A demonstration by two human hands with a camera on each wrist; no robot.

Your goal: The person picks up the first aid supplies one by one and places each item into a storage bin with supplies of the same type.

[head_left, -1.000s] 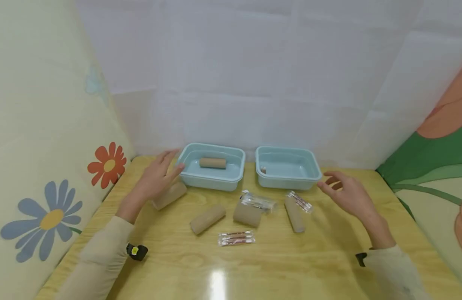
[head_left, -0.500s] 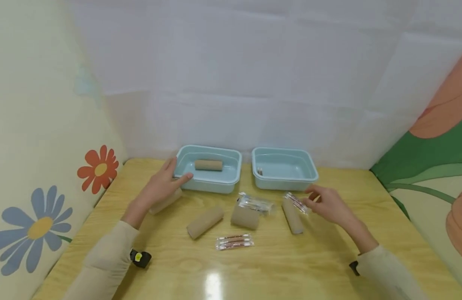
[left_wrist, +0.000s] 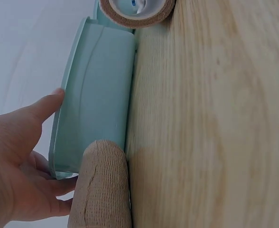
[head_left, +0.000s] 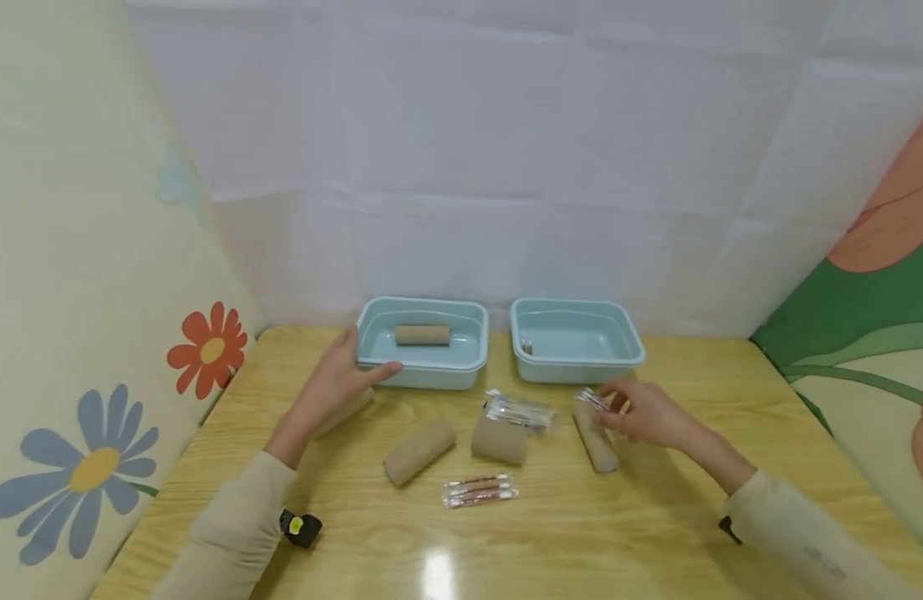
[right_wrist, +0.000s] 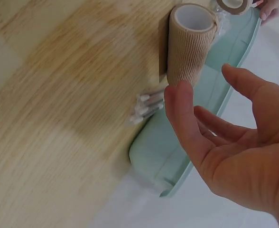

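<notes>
My left hand (head_left: 332, 385) rests at the near left corner of the left light-blue tray (head_left: 471, 377), its thumb on the front rim and its fingers by the end wall. A tan bandage roll (left_wrist: 104, 190) lies just below that hand. Inside the tray lies another bandage roll (head_left: 422, 335). My right hand (head_left: 649, 412) is over a packet of cotton swabs (head_left: 592, 400) beside a slim bandage roll (head_left: 598, 442). In the right wrist view, thumb and fingers stand apart, and the swab packet (right_wrist: 148, 105) shows beyond the fingertips.
The right light-blue tray (head_left: 577, 372) has a small item in its left corner. Mid-table lie a bandage roll (head_left: 420, 452), a wide roll (head_left: 499, 440) with clear-wrapped swabs (head_left: 521, 412) against it, and a packet of brown swabs (head_left: 480, 490). White cloth (head_left: 431, 167) hangs behind.
My right hand has moved left and down from beside the right tray to the swab packet. The left hand has shifted right, its thumb now on the left tray's front rim.
</notes>
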